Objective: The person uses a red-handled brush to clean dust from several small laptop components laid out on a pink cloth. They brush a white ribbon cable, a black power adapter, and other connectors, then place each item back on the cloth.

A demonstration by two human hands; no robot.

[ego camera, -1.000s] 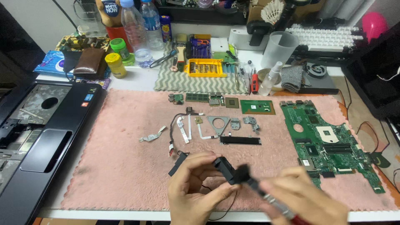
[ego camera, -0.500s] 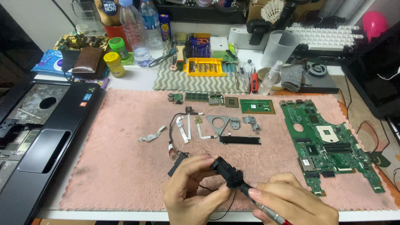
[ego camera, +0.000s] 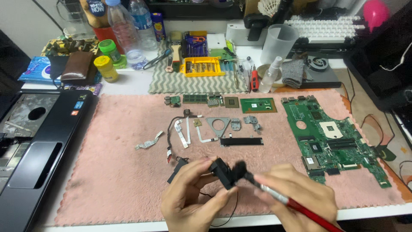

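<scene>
My left hand (ego camera: 191, 197) grips a small black laptop speaker (ego camera: 221, 171) above the front of the pink mat (ego camera: 120, 172); a thin black wire hangs from it toward the table edge. My right hand (ego camera: 296, 195) holds a red-handled brush (ego camera: 296, 205), and its dark bristle tip (ego camera: 240, 168) touches the speaker's right side. A second black speaker piece (ego camera: 177, 169) lies on the mat just left of my left hand.
A green motherboard (ego camera: 332, 139) lies on the mat's right. Small boards, brackets and ribbon cables (ego camera: 214, 124) are laid out mid-mat. A black laptop palmrest (ego camera: 38, 146) sits left. Bottles, jars, a yellow bit case (ego camera: 201, 66) and a keyboard crowd the back.
The view has shifted, so the whole scene sits lower-left in frame. The brush tip has moved up against the speaker's right side, and the red handle now shows.
</scene>
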